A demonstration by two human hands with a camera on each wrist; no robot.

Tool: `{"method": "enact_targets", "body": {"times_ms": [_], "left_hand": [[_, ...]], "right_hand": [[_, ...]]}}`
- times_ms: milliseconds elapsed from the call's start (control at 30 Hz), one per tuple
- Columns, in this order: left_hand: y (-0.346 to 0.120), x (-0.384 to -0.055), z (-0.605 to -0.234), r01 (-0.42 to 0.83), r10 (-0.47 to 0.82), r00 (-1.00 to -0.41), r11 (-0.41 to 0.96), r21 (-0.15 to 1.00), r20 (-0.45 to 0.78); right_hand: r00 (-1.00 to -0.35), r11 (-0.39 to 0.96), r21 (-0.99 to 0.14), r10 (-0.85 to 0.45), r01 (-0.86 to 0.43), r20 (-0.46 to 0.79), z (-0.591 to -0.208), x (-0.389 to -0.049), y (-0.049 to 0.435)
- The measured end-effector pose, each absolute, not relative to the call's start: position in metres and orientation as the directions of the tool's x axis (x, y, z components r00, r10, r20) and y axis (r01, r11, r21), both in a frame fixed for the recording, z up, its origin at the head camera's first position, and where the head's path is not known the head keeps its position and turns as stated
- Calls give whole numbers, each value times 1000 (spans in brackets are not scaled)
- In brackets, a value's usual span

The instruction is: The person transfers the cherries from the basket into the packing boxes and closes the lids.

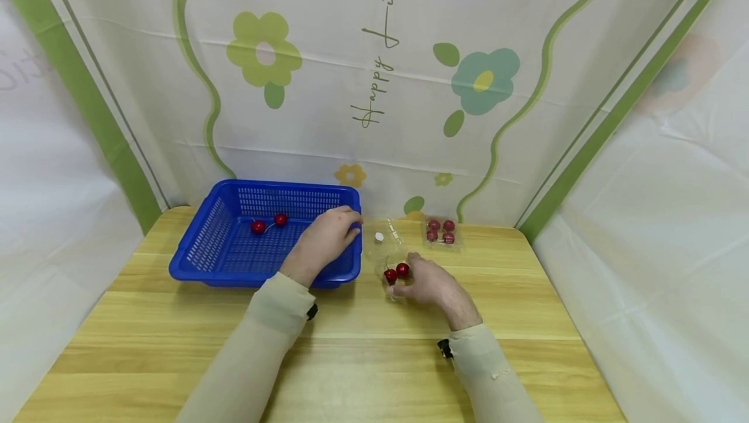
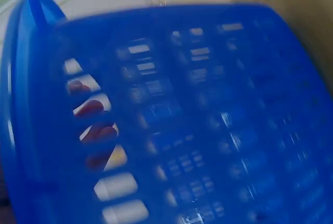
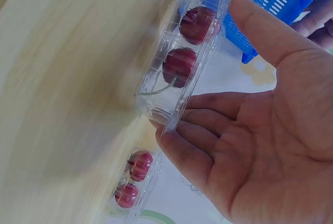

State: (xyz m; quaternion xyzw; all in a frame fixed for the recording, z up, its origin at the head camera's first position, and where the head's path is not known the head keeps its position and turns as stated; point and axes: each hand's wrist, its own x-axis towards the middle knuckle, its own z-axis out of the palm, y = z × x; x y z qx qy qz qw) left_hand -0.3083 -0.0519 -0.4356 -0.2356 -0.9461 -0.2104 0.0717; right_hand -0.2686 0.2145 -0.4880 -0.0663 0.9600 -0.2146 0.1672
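My right hand (image 1: 430, 280) holds a small clear plastic box (image 3: 156, 99) by its edges, thumb at one end and fingertips at the other. Two dark red cherries (image 3: 180, 67) lie in it, one with a green stem. Behind the box its clear lid (image 1: 386, 247) seems folded open, with a white spot on it. My left hand (image 1: 328, 241) hovers at the right rim of a blue slotted basket (image 1: 199, 273), fingers loosely bent, with no object visible in them. The left wrist view is filled by the blurred basket wall (image 2: 208, 120). Two stemmed cherries (image 1: 258, 227) lie inside the basket.
Another clear box (image 1: 443, 233) with several cherries stands at the back right of the wooden table (image 1: 374, 371). A white printed curtain (image 1: 328, 85) hangs behind and along both sides.
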Motion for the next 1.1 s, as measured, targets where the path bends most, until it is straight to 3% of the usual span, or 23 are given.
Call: {"method": "enact_targets", "body": {"times_ms": [1100], "left_hand": [[-180,-320,-456,154,132,-987,926,345,88]], "right_hand": [[-931,892,-449,-209,-56,-299,-488,-269,214]]}}
